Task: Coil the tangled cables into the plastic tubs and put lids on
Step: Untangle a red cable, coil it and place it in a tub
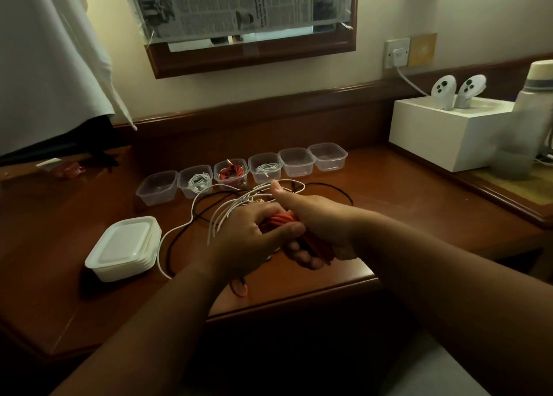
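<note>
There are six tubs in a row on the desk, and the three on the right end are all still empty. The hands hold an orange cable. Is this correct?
Not quite. In the head view only two tubs at the right end are empty; the third from the right holds a white cable. Six tubs, and the hands holding the orange cable, are correct.

orange cable (285, 219) mostly hidden by hands, bottle (529, 120) blurred, cut off

Dim warm light, deep foreground shadow, wide-angle bending, soft edges
</note>
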Demonstrator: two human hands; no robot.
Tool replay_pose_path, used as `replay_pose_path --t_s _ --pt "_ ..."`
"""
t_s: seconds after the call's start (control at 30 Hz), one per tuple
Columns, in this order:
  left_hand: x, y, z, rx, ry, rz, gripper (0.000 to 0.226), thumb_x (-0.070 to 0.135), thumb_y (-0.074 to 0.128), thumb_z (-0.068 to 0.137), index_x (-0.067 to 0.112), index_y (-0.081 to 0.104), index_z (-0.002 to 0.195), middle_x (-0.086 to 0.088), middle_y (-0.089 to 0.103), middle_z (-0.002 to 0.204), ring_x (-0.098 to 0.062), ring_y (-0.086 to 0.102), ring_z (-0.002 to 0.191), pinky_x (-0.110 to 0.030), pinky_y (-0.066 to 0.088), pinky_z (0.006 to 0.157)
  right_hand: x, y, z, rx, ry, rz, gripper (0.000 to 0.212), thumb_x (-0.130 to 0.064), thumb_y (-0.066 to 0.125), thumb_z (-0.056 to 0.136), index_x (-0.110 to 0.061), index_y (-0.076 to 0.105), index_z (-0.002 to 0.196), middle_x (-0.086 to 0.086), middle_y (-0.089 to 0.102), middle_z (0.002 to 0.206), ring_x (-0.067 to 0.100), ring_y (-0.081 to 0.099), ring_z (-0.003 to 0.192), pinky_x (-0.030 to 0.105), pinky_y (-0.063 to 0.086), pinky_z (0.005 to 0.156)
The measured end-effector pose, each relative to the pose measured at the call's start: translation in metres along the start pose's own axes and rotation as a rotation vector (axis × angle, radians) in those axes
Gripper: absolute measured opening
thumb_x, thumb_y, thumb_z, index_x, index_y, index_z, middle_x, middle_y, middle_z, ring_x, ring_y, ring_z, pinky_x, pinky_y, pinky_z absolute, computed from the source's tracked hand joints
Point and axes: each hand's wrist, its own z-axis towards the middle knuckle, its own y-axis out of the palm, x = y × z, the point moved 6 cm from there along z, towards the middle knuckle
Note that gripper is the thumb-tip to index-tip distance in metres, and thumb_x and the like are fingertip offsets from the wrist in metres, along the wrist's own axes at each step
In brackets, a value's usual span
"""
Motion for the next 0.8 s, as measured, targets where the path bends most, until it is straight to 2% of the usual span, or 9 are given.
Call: replay_pose_path --t_s 0.07,0.13,0.2,0.27,0.33,0.4,0.6,0.67,0.8 --pt "-0.002 0.001 0.001 0.089 0.061 0.134 0.063 0.076 0.05 0.079 0.016 0.068 0.089 0.0 0.064 0.082 -0.016 0.06 0.077 -0.04 0.051 0.07 0.004 -0.005 0.006 0.071 -0.026 0.002 0.079 -0.077 0.029 0.089 -0.008 0.054 0.058 0.005 0.05 0.05 0.017 0.048 0.042 0.023 0.041 0.044" --pt "-0.005 -0.001 0.002 0.169 0.081 0.2 0.067 0.081 0.044 0.079 0.017 0.063 0.08 -0.002 0.057 0.081 -0.015 0.055 0.074 -0.034 0.047 0.066 0.006 -0.009 0.012 0.168 -0.046 0.03 0.079 -0.077 0.032 0.089 -0.009 0.057 0.056 0.006 0.051 0.051 0.018 0.051 0.042 0.024 0.044 0.046" --pt "-0.008 -0.003 0.005 0.228 0.06 0.188 0.051 0.075 0.049 0.079 0.025 0.058 0.071 0.001 0.052 0.077 -0.009 0.05 0.07 -0.016 0.039 0.061 0.007 -0.015 0.02 0.245 -0.067 0.055 0.078 -0.076 0.033 0.089 -0.006 0.058 0.065 0.007 0.052 0.052 0.019 0.053 0.044 0.025 0.046 0.049" --pt "-0.014 -0.001 0.009 0.258 0.029 0.114 0.039 0.066 0.054 0.08 0.03 0.056 0.067 0.004 0.053 0.072 -0.005 0.052 0.067 -0.011 0.04 0.061 0.009 -0.021 0.028 0.263 -0.094 0.058 0.075 -0.074 0.033 0.091 -0.006 0.057 0.072 0.006 0.05 0.052 0.018 0.051 0.044 0.026 0.046 0.051" --pt "-0.026 0.003 0.013 0.251 -0.098 -0.111 0.045 0.063 0.061 0.08 0.019 0.064 0.072 -0.003 0.063 0.071 -0.008 0.063 0.064 -0.018 0.053 0.063 0.013 -0.026 0.038 0.199 -0.107 0.095 0.071 -0.071 0.033 0.093 -0.007 0.057 0.073 0.004 0.049 0.052 0.017 0.05 0.047 0.028 0.044 0.055" --pt "-0.037 0.008 0.016 0.235 -0.258 -0.363 0.053 0.058 0.068 0.081 0.006 0.064 0.077 -0.01 0.069 0.07 -0.022 0.069 0.061 -0.041 0.061 0.062 0.019 -0.029 0.045 0.068 -0.097 0.255 0.066 -0.063 0.032 0.098 -0.007 0.059 0.078 0.004 0.049 0.056 0.017 0.048 0.052 0.028 0.043 0.058" --pt "-0.055 0.024 0.044 0.136 -0.406 -0.812 0.044 0.053 0.062 0.076 0.013 0.05 0.062 -0.008 0.062 0.058 -0.018 0.059 0.046 -0.026 0.05 0.048 0.032 -0.049 0.068 -0.431 -0.22 0.742 0.04 -0.017 0.039 0.089 0.004 0.062 0.115 0.01 0.064 0.087 0.022 0.064 0.084 0.031 0.051 0.085" --pt "-0.06 0.03 0.056 0.1 -0.416 -0.895 0.043 0.053 0.06 0.079 0.015 0.055 0.058 -0.006 0.059 0.058 -0.016 0.057 0.046 -0.025 0.048 0.048 0.036 -0.061 0.079 -0.434 -0.283 0.735 0.036 -0.008 0.045 0.092 0.003 0.058 0.124 0.01 0.066 0.095 0.022 0.067 0.091 0.031 0.052 0.091" --pt "-0.077 0.037 0.086 0.09 -0.463 -0.978 0.047 0.055 0.057 0.08 0.02 0.059 0.048 -0.001 0.054 0.054 -0.013 0.053 0.045 -0.024 0.046 0.048 0.036 -0.087 0.105 -0.42 -0.334 0.704 0.038 -0.008 0.065 0.091 0.001 0.057 0.127 0.009 0.068 0.099 0.02 0.069 0.092 0.029 0.054 0.091"
